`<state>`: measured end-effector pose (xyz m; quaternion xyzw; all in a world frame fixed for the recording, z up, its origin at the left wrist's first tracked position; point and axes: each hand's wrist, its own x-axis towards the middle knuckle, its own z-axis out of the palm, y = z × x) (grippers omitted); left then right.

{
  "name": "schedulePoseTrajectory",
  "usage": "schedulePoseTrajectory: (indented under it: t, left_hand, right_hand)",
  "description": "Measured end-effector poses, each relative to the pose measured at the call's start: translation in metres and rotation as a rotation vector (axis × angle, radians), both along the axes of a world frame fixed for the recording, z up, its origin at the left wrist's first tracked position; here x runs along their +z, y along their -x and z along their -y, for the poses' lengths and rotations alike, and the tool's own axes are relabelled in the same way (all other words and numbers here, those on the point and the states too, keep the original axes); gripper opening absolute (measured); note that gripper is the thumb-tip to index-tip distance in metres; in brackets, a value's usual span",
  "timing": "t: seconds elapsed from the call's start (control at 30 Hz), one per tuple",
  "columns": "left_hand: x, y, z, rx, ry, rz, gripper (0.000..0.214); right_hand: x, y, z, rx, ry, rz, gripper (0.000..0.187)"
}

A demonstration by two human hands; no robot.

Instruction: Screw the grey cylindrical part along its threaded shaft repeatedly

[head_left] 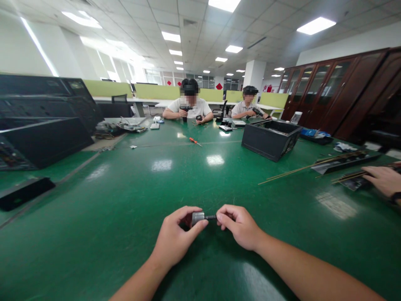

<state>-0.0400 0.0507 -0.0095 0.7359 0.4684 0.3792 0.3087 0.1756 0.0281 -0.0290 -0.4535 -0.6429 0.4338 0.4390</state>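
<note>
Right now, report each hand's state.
Left hand: closed, holding a silver cylinder.
Right hand: closed, pinching a thin dark shaft near its end.

In the left hand (175,236), the cylinder (198,218) is silver-grey; the rod (210,217) from it to the right hand (238,228) is black. Below the grip the tabletop (119,234) is green with white reflected patches, and beyond the grip lies a screwdriver (193,140) with an orange-red handle. Farther off to the grip's right, the box (261,144) is charcoal black and the cabinets (322,94) reddish brown.
</note>
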Motion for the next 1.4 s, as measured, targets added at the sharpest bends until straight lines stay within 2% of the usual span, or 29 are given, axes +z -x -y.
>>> schedulePoseTrajectory:
  t: [0.67,0.9,1.4]
  left_hand:
    - [0.0006,-0.0001,0.0010,0.006,0.027,0.010,0.031]
    - [-0.0001,-0.0001,0.0000,0.006,0.021,0.009,0.030]
    - [-0.0066,0.0004,-0.0025,-0.022,-0.027,0.076,0.028]
  right_hand:
    - [0.0008,0.0002,0.0015,-0.032,0.017,-0.052,0.015]
    - [0.0038,0.0016,0.0032,-0.063,-0.017,-0.014,0.015]
    - [0.0039,-0.0004,0.0007,-0.099,0.008,-0.001,0.015]
